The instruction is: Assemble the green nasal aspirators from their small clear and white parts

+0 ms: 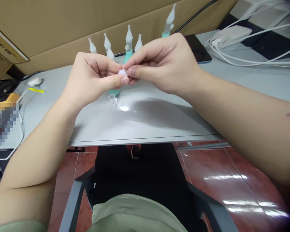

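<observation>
The left hand (90, 73) and right hand (168, 62) meet fingertip to fingertip, just beyond and a little right of the clear cup (112, 99). Between them is a white piece (122, 72): the left thumb and forefinger pinch it on one side, the right thumb and forefinger on the other. So small a part probably suits fingertips better than palms, and a grip from both sides likely keeps it from twisting. Fingers hide the rest of it.

The cup rests on the table (145, 129); just beyond it, a teal base (114, 92) shows under the left hand. Farther beyond the cup, a teal bottle (129, 44) stands upright, white tip up, with other white tips on both sides; standing on the broad end probably steadies it. Another bottle (169, 22) stands beyond the cup, well to its right.

Farther right of the cup lie a black slab (200, 51) and white cables (222, 54); well left, a white plug (35, 82).
</observation>
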